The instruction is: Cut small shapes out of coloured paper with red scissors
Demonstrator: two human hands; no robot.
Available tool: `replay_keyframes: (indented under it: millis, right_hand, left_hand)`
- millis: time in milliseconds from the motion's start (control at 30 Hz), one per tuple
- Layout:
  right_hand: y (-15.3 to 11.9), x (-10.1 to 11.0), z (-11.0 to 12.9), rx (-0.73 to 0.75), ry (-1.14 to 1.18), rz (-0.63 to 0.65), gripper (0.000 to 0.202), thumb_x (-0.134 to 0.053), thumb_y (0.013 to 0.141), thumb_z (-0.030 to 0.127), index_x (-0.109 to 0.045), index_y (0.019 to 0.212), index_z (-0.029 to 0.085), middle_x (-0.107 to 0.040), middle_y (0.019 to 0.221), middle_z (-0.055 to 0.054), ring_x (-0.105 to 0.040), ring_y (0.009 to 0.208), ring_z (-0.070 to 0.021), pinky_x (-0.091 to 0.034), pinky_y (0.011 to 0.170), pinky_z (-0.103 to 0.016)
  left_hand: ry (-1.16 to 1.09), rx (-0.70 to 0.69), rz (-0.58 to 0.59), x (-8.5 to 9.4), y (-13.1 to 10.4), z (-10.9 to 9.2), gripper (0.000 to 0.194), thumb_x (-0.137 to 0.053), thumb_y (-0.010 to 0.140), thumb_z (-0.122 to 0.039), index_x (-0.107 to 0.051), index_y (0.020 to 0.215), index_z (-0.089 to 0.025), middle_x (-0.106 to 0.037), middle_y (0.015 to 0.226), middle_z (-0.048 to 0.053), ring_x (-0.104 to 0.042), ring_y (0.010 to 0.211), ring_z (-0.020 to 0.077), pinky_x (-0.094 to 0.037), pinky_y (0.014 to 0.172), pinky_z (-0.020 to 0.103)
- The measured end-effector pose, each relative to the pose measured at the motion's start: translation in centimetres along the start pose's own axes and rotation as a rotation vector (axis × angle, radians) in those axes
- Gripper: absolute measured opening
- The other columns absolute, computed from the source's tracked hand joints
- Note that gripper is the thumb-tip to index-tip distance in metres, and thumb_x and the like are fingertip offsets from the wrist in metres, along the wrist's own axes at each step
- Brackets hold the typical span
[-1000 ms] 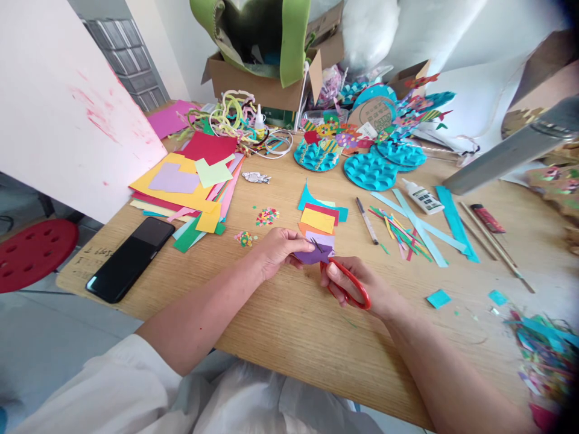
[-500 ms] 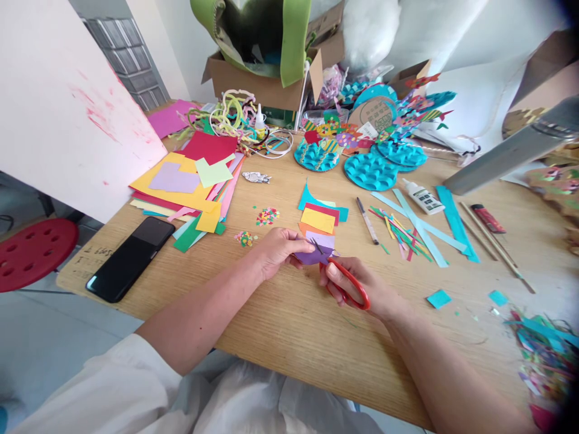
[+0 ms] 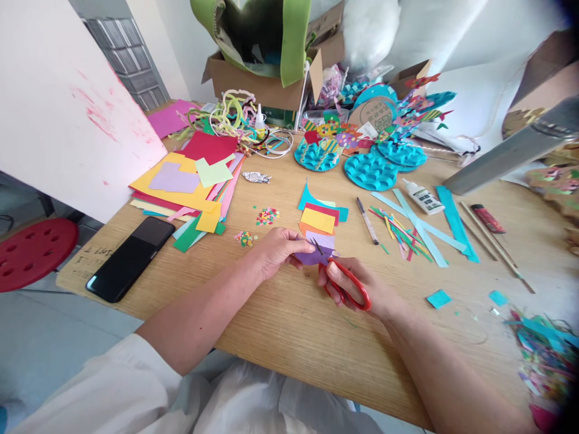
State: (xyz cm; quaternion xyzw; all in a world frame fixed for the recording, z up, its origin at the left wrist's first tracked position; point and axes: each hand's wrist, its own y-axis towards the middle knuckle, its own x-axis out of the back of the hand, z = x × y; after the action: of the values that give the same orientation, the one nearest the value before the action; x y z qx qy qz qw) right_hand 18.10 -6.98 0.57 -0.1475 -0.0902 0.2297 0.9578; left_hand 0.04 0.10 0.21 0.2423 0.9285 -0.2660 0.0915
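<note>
Between thumb and fingers, my left hand point(image 3: 281, 252) pinches a dark purple piece of paper point(image 3: 311, 257). My right hand point(image 3: 350, 282) is wrapped round the red handles of a pair of scissors point(image 3: 365, 296), whose blades lie over the purple paper, near my left thumb. Just beyond the hands are yellow paper point(image 3: 319, 220), lilac paper point(image 3: 320, 239) and a teal paper piece point(image 3: 308, 198). Two small heaps of coloured paper bits point(image 3: 268, 216) lie to the left of these.
A black phone point(image 3: 131, 259) and stacked coloured papers point(image 3: 181, 181) are on the left. To the right lie a pen point(image 3: 367, 220), thin paper strips point(image 3: 402, 232), a glue bottle point(image 3: 424, 198) and brushes. Blue egg-tray crafts point(image 3: 370, 171) and a cardboard box point(image 3: 257, 81) stand behind.
The fingers of my right hand and the scissors' handles have shifted very slightly. My left hand and the purple paper look the same.
</note>
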Motion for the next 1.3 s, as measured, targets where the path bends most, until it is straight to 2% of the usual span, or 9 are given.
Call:
replay_keyframes:
  millis: [433, 867, 1300]
  right_hand:
    - [0.27, 0.02, -0.23, -0.006, -0.025, -0.025, 0.062, -0.050, 0.079, 0.077, -0.056, 0.072, 0.016, -0.047, 0.043, 0.003, -0.041, 0.036, -0.0085, -0.027, 0.037, -0.021]
    - [0.27, -0.07, -0.12, 0.002, -0.060, -0.025, 0.063, -0.047, 0.081, 0.077, -0.056, 0.073, 0.015, -0.050, 0.045, 0.002, -0.043, 0.038, -0.0088, -0.028, 0.039, -0.022]
    - [0.36, -0.03, -0.36, 0.028, -0.044, -0.023, 0.060, -0.049, 0.081, 0.075, -0.052, 0.070, 0.016, -0.047, 0.045, 0.004, -0.041, 0.038, -0.0073, -0.027, 0.039, -0.021]
  left_hand:
    - [-0.036, 0.004, 0.009, 0.03, 0.14, 0.10, 0.017, -0.075, 0.058, -0.025, -0.067, 0.066, -0.011, -0.063, 0.063, 0.003, -0.052, 0.054, 0.0099, -0.041, 0.049, 0.024]
    - [-0.016, -0.005, -0.018, -0.13, 0.11, 0.09, 0.010, -0.071, 0.061, -0.021, -0.066, 0.062, -0.012, -0.062, 0.060, 0.002, -0.052, 0.052, 0.0090, -0.040, 0.047, 0.021]
    - [-0.049, -0.012, 0.006, -0.01, 0.16, 0.10, 0.014, -0.073, 0.060, -0.023, -0.066, 0.066, -0.012, -0.063, 0.062, 0.002, -0.052, 0.052, 0.0087, -0.040, 0.047, 0.021]
